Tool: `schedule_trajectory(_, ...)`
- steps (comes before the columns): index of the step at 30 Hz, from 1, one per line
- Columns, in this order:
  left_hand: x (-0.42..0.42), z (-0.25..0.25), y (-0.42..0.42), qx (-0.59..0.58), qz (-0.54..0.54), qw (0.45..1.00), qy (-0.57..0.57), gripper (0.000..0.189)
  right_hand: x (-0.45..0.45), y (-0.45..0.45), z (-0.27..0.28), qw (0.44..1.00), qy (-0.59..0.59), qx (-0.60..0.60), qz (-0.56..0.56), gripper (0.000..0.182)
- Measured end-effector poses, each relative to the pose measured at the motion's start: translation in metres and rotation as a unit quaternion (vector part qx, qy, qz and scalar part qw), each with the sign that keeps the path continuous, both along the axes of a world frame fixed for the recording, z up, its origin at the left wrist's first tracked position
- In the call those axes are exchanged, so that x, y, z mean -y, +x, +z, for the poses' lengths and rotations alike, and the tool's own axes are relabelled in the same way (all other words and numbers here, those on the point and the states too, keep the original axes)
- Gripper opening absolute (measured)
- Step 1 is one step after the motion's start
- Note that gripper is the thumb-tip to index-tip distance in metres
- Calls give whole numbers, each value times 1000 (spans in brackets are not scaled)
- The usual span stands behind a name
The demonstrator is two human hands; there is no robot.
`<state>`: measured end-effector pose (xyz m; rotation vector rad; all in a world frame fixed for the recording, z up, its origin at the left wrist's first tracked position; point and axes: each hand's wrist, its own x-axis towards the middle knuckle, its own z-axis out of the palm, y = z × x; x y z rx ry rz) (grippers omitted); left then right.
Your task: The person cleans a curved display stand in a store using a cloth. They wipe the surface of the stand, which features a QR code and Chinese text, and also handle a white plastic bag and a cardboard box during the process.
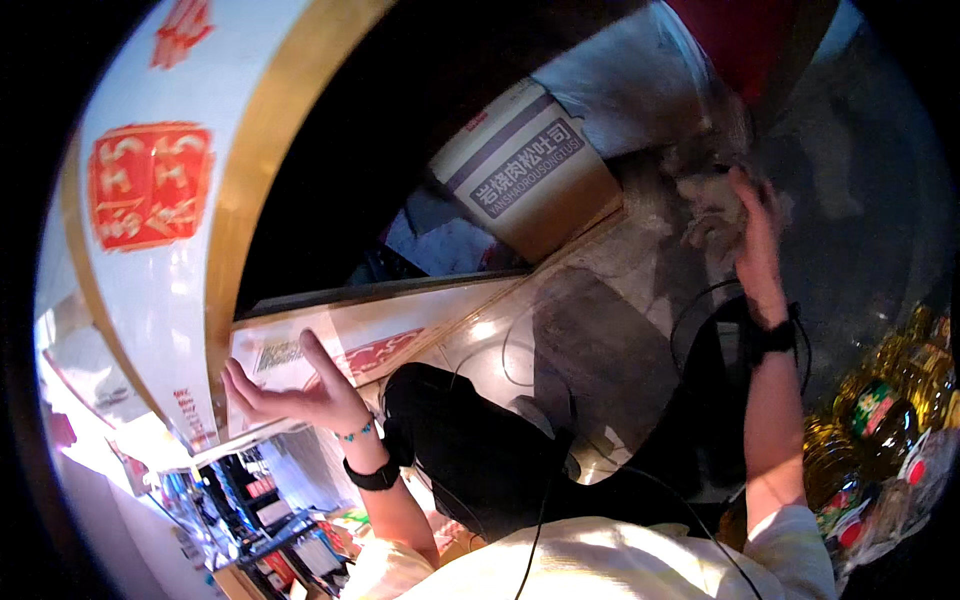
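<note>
My left hand (pixel 304 397) is at the left with fingers spread and nothing in it, close to the white panel (pixel 322 352) below a dark opening. My right hand (pixel 757 244) reaches over the floor at the upper right. A crumpled, pale, cloth-like thing (pixel 709 206) lies against its fingers. Blur hides whether the hand grips it. Ahead of me, partly inside the dark opening (pixel 337 172), stands a cardboard box (pixel 536 176) with printed writing. A pale, plastic-looking sheet or bag (pixel 630 75) is beyond the box.
Bottles of yellow oil (pixel 877 405) with red caps cluster at the right. A white and gold panel (pixel 150 300) with red printing rises on the left. Shelves of goods (pixel 262 495) are at the lower left. Thin dark cables (pixel 671 330) hang across my bent legs (pixel 480 450).
</note>
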<state>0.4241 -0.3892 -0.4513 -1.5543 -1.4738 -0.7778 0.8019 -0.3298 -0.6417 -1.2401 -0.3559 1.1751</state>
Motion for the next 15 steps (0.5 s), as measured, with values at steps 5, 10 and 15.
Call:
schedule_trajectory(5, -15, 2, 0, 3, 65, 998, -26, 97, -16, 0, -44, 999, -22, 35, 4, 64)
schedule_trajectory(10, -11, 15, 17, 47, 99, 992, -58, 100, -20, -1, -52, 996, -45, 59, 56, 72)
schedule_trajectory(15, -10, 6, 10, 109, 104, 988, -45, 101, -9, -28, 8, 984, -8, 114, 137, 43)
